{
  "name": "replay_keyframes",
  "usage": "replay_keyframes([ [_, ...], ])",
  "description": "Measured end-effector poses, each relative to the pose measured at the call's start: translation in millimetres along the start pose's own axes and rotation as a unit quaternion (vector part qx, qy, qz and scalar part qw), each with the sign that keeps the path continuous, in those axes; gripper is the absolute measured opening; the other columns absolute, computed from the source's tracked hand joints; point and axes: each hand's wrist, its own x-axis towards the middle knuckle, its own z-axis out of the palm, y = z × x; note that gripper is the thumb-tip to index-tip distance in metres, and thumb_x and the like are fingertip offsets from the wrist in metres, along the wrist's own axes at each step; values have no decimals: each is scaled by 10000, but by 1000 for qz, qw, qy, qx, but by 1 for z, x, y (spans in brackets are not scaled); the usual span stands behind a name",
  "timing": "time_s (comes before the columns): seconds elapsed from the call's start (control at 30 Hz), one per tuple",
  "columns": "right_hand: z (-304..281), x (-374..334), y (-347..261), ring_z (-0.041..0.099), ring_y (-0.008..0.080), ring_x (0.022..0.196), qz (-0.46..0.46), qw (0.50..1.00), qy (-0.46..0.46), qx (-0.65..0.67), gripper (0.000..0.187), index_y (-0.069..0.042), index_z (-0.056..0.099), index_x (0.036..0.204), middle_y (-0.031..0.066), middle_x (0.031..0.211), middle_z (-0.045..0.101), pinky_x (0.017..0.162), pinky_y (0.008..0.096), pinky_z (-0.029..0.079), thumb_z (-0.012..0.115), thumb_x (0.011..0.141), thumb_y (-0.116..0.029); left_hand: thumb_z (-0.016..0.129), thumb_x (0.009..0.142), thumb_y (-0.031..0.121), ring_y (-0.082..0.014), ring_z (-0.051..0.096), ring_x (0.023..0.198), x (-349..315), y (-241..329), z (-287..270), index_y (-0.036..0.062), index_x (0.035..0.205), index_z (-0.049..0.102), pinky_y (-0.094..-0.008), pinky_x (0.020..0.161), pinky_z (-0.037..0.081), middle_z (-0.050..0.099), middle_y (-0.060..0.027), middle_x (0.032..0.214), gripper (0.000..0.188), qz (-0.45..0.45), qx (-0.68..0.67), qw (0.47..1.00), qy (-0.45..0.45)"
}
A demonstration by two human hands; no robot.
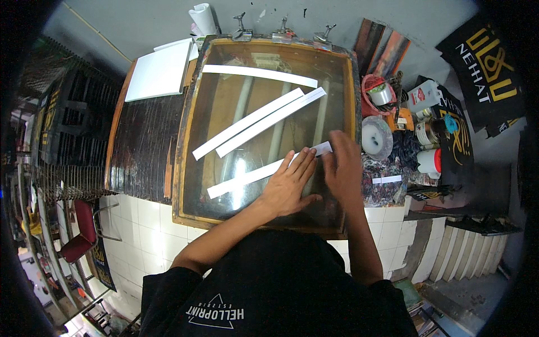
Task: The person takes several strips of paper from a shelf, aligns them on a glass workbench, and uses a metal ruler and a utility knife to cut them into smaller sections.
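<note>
Over glass [219,104], 2 hands [291,186], perhaps 4 strips [241,180]

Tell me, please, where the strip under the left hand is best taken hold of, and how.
The strip is probably best pinched by its long edges at the left end, coming from the left: it is narrow and lies flat on the glass, that end is uncovered, while the left hand covers part farther right.
</note>
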Motion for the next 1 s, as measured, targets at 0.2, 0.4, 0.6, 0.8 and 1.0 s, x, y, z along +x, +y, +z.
replay_keyframes([
  [0.2,4,-25,22,261,333,1527,-115,968,-129,-182,637,-61,480,1489,115,1580,426,1224,624,126,497,1018,-488,592,942,569,-338,213,1546,0,-2,-2,-81,1494,397,-502,1266,142,330,-222,1614,875,11,-33,999,4],
  [0.4,-12,-16,31,212,308,1553,-95,958,-131,-239,695,-51,417,1525,119,1605,390,1227,634,94,483,1016,-519,602,944,551,-325,239,1539,1,-1,-4,-94,1483,407,-494,1264,159,341,-224,1609,863,5,-48,999,11],
  [0.6,13,-27,18,261,259,1540,-126,965,-175,-151,711,-38,389,1540,115,1626,358,1228,635,84,427,1037,-540,583,956,557,-279,249,1542,-20,-10,-10,-20,1532,369,-511,1267,150,317,-157,1640,843,-20,-40,999,-12],
  [0.8,11,-29,16,278,247,1534,-127,962,-163,-177,697,-48,382,1548,111,1630,354,1228,639,79,411,1049,-534,500,973,609,-227,220,1556,-115,-27,-52,71,1595,285,-530,1273,87,294,-79,1665,850,-119,61,987,-87],
  [1.0,11,-27,13,300,260,1526,-130,963,-155,-175,691,-51,379,1552,123,1612,385,1225,644,86,447,1042,-513,419,978,675,-203,209,1556,-193,-39,-77,116,1595,316,-529,1279,53,308,-36,1662,839,-231,127,959,-104],
])
